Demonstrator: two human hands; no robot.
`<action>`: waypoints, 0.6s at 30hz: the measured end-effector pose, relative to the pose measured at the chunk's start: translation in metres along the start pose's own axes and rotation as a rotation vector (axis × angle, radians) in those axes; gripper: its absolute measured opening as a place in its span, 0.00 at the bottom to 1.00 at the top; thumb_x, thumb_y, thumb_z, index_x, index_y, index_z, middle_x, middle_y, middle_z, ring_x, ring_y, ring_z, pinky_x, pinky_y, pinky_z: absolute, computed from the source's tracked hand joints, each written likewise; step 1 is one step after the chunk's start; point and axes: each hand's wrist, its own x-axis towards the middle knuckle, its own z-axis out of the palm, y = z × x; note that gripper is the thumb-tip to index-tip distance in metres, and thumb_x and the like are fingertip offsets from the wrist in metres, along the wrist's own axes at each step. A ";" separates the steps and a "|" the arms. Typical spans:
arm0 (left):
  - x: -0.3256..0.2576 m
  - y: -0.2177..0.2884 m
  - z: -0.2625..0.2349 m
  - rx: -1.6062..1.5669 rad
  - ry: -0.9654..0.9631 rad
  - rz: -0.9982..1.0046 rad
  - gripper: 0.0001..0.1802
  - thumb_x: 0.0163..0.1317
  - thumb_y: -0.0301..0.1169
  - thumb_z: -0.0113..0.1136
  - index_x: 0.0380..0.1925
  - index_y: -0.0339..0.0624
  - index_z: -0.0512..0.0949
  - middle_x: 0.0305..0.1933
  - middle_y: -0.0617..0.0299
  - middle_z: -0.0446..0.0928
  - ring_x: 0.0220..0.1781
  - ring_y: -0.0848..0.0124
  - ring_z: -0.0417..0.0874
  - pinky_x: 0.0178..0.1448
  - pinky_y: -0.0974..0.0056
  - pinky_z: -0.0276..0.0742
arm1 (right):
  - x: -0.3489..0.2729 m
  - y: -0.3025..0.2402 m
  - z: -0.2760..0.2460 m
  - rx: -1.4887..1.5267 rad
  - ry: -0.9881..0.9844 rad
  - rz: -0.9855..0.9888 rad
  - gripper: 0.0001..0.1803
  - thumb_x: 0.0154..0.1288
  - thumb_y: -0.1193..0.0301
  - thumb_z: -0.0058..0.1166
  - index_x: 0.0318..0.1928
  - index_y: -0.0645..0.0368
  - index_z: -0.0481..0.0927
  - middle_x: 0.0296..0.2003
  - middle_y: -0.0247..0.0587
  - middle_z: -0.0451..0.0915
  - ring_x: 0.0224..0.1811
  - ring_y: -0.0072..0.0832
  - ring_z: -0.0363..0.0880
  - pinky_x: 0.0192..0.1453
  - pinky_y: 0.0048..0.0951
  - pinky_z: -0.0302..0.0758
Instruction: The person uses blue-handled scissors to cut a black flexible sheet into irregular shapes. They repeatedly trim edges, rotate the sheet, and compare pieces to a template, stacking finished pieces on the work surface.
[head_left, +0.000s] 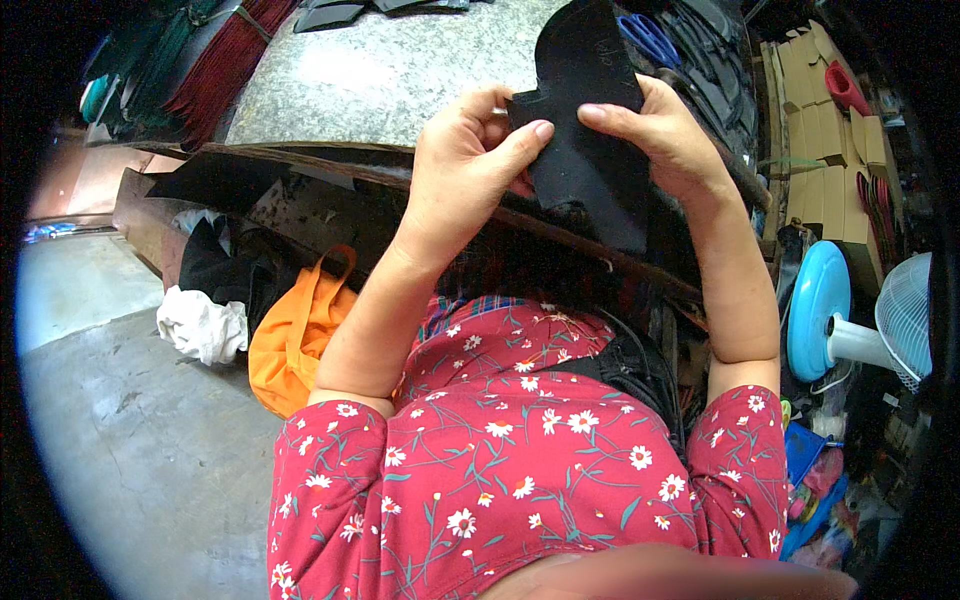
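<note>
Left hand (465, 150) is closed in a pinch, its thumb pressed flat on the near face of a black piece (580, 165) at its left edge, with the other fingers curled in and partly hidden. Right hand (675, 140) grips the opposite edge, thumb laid across the face and pointing toward the left thumb, fingers mostly out of sight behind. Between the two thumb tips lies a bare strip of the same surface.

Held up between both hands, the black piece is flat and thin, with a dull sheen. It is rounded above the hands, steps outward at the left thumb and reaches down below both thumbs; faint pale marks show just above the right thumb. Its material I cannot tell.

Beyond the left hand spreads a speckled grey tabletop (400, 70); beyond the right hand lie dark cut pieces (710, 70). An orange bag (295, 345) sits below and left of the left hand.
</note>
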 end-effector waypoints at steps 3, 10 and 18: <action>0.001 -0.002 -0.001 0.162 0.140 0.200 0.17 0.68 0.23 0.63 0.55 0.36 0.75 0.40 0.61 0.83 0.35 0.79 0.82 0.36 0.72 0.81 | 0.001 0.003 0.002 -0.017 0.089 -0.018 0.17 0.60 0.67 0.70 0.47 0.62 0.85 0.38 0.36 0.87 0.36 0.22 0.86 0.44 0.25 0.82; 0.004 0.002 -0.011 0.610 0.060 0.492 0.06 0.62 0.21 0.66 0.39 0.34 0.85 0.38 0.60 0.82 0.39 0.74 0.83 0.42 0.70 0.79 | 0.003 0.003 -0.004 -0.117 0.051 -0.022 0.14 0.61 0.74 0.67 0.47 0.65 0.84 0.38 0.38 0.88 0.35 0.21 0.86 0.43 0.23 0.83; 0.001 0.005 -0.014 0.668 -0.004 0.380 0.06 0.61 0.23 0.67 0.37 0.33 0.83 0.36 0.61 0.82 0.35 0.74 0.82 0.42 0.70 0.77 | 0.002 0.002 -0.002 -0.216 0.032 -0.002 0.13 0.61 0.75 0.66 0.46 0.64 0.85 0.37 0.37 0.87 0.35 0.19 0.85 0.42 0.23 0.82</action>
